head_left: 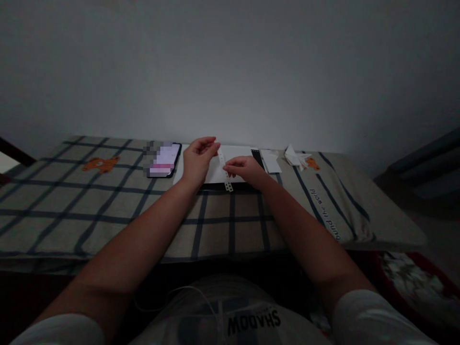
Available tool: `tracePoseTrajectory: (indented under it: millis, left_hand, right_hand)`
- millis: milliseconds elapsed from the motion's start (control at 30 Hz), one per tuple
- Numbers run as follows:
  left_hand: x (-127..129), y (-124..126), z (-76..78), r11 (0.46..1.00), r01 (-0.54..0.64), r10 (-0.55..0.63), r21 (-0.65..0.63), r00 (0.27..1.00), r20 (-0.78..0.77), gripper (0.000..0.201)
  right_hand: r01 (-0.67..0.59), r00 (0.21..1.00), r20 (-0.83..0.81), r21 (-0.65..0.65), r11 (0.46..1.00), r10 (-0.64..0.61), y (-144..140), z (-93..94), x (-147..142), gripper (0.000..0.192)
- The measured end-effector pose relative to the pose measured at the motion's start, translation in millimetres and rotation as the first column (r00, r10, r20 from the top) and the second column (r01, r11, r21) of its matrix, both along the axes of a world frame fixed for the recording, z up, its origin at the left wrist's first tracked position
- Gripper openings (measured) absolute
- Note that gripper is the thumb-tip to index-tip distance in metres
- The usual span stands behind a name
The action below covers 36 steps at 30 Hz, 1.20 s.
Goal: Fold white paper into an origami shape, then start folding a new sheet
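Note:
Between my two hands a narrow white strip dotted with dark marks (229, 186) hangs at a slant above white paper. My left hand (197, 160) pinches its upper end between thumb and fingers. Lower down, my right hand (247, 168) has its fingertips closed on the same strip, whose bottom end pokes out below. Under both hands lies the white sheet (214, 173), with a dark edge showing along its front and right. What the dark marks on the strip are is too small to tell.
Left of the paper lies a phone (164, 160) with a lit screen. To the right are a small white paper piece (271, 161) and crumpled paper (295, 157). A checked cloth (230, 230) covers the table against the wall. A red container (413, 278) stands lower right.

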<state>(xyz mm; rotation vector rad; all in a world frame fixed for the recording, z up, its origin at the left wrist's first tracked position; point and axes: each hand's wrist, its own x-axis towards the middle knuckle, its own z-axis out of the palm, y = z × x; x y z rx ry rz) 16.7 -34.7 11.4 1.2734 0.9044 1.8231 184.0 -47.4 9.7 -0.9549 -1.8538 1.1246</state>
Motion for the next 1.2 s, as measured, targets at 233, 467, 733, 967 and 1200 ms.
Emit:
tracePoseTrajectory:
  millis: [233,467,733,967,1200]
  left_hand:
    - [-1,1,-3.6,0.93,0.271,-0.277,-0.247,0.961,0.009,0.037]
    - [4,-7,-8.6,0.897,0.286,-0.344,-0.338,0.931,-0.126,0.032]
    - [3,-1,-14.3,0.882,0.291,-0.351,-0.371,0.93,-0.105,0.031]
    - [2,-5,-7.5,0.859,0.296,-0.367,-0.418,0.925,-0.1,0.034]
    - [2,-7,-4.5,0.847,0.289,-0.361,-0.446,0.929,-0.084,0.025]
  right_hand:
    - [0.194,0.972,-0.136,-0.007,0.981,-0.193,6,-0.4,1,0.027]
    - [0.241,0.905,-0.327,-0.137,0.961,-0.273,20,-13.9,3,0.028]
    - [0.229,0.922,-0.29,-0.13,0.965,-0.258,15,-8.8,2,0.026]
    - [0.27,0.929,-0.235,-0.099,0.958,-0.286,14,-6.6,2,0.024]
    - [0.222,0.93,-0.275,-0.114,0.968,-0.245,17,-10.3,3,0.027]
